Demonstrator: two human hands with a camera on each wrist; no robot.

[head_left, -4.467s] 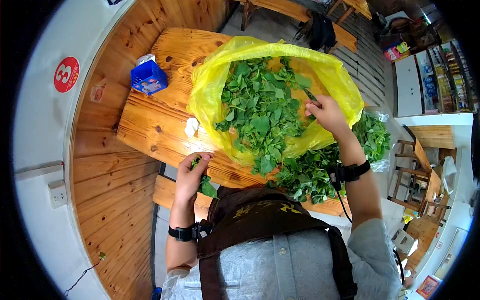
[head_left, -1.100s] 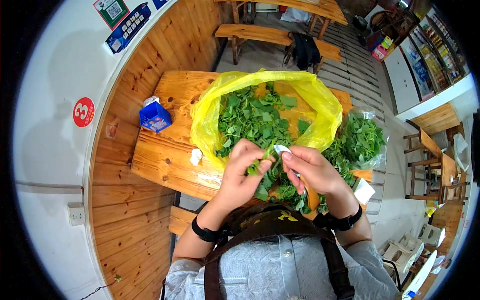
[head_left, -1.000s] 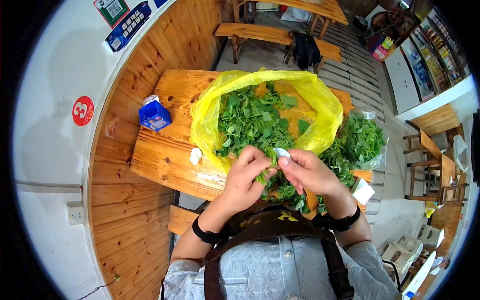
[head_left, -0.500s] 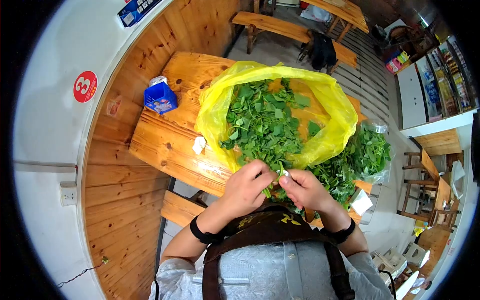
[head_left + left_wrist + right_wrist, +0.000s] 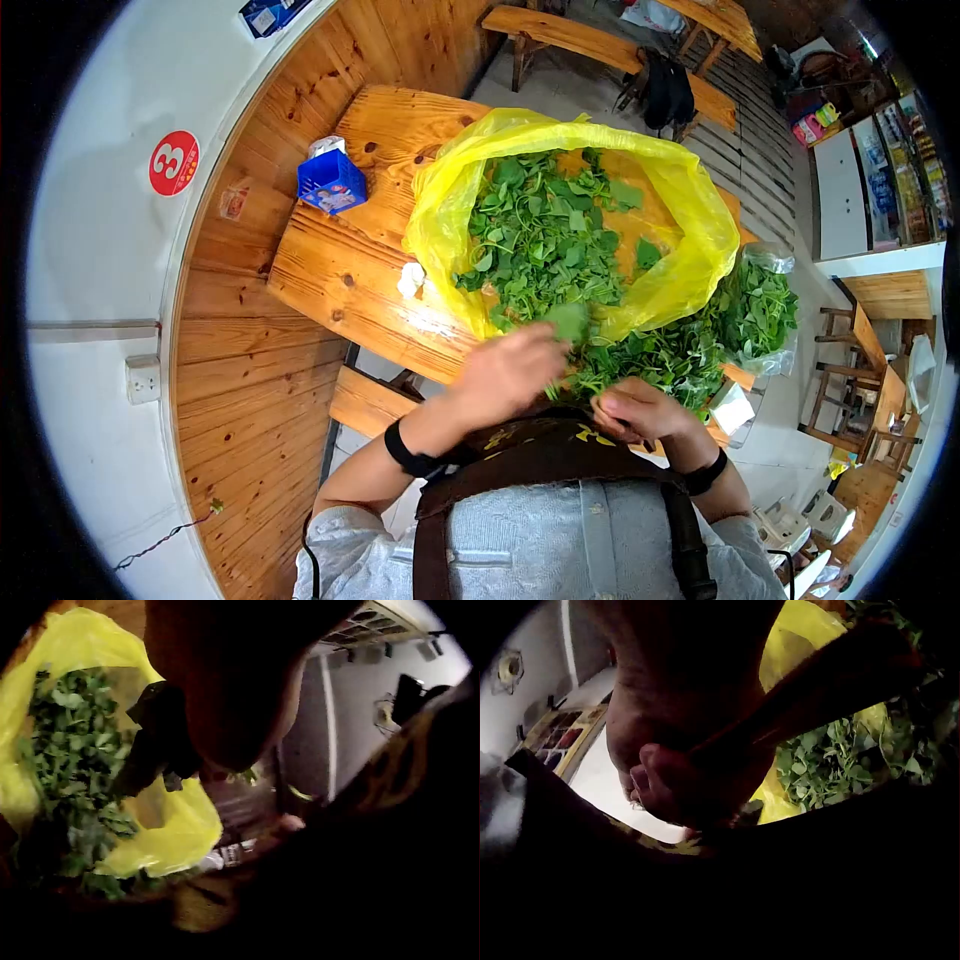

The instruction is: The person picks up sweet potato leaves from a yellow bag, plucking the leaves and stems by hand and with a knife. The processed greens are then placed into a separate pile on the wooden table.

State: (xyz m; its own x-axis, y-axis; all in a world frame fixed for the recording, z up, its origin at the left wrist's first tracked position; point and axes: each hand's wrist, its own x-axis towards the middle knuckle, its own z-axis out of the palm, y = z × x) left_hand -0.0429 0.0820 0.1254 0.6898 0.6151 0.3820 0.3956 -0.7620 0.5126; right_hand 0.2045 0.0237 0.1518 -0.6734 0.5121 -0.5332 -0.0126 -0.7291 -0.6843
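My left hand (image 5: 512,372), blurred by motion, holds leafy greens (image 5: 570,322) at its fingertips, over the near rim of a yellow plastic bag (image 5: 690,272). In the left wrist view, dark leaves (image 5: 154,731) stick out beside the hand. My right hand (image 5: 640,408) is close to the apron, its fingers curled round a knife; the handle (image 5: 840,675) runs out of the fist in the right wrist view, while the blade is hidden. Inside the spread bag lies a heap of cut greens (image 5: 535,230). More leafy stems (image 5: 650,370) lie in front of the bag, near the right hand.
A clear bag of greens (image 5: 762,310) sits at the table's right end. On the wooden table (image 5: 330,275) are a blue basket (image 5: 332,182) and a crumpled white tissue (image 5: 411,280). A white box-like item (image 5: 731,408) is at the right edge. A bench (image 5: 365,400) stands in front.
Earlier, the right hand reached into the bag with the knife, then both hands met over the greens with the blade against them. Now they have parted, the right drawn back toward the body.
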